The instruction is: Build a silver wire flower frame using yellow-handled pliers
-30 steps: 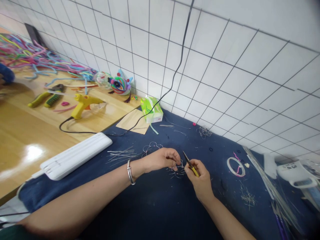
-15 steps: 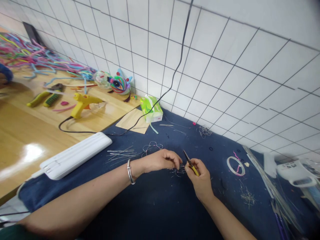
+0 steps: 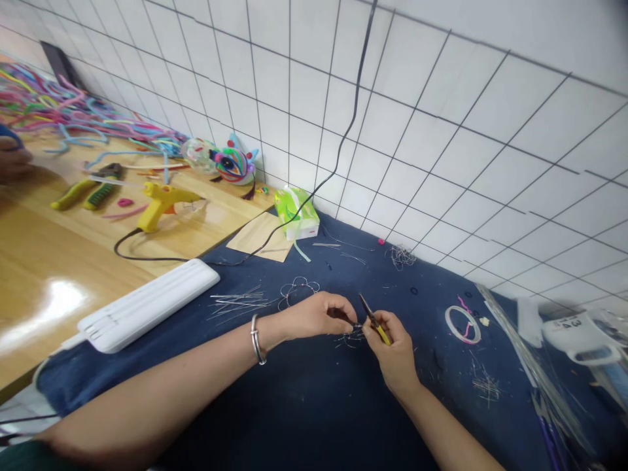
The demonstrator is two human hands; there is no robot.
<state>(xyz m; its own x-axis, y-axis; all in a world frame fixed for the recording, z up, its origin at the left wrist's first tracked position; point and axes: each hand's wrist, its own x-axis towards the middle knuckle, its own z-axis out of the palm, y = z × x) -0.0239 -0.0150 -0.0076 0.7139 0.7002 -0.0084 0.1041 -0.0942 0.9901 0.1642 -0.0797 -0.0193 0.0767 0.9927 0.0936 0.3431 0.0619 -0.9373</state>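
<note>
My left hand (image 3: 321, 316), with a silver bangle at the wrist, pinches a small piece of thin wire (image 3: 357, 326) between thumb and fingertips. My right hand (image 3: 391, 343) is closed round yellow-handled pliers (image 3: 379, 326), their dark pointed jaws aimed up and left, away from the wire. The right thumb and fingertip also meet the wire's near end. Short wire ends lie on the dark blue cloth just under the fingers. Behind my left hand rests a flower-shaped wire loop (image 3: 297, 288). Straight wire pieces (image 3: 238, 301) are spread to its left.
A white power strip (image 3: 150, 304) lies at left. On the wooden table are a yellow glue gun (image 3: 159, 206), large pliers (image 3: 91, 186), pipe cleaners (image 3: 73, 118) and another person's hand (image 3: 12, 160). A tissue pack (image 3: 297, 212) and a ring-shaped spool (image 3: 461, 325) sit on the cloth.
My fingers have shifted only slightly around the wire. At the far left, the other person's hand has come further into view.
</note>
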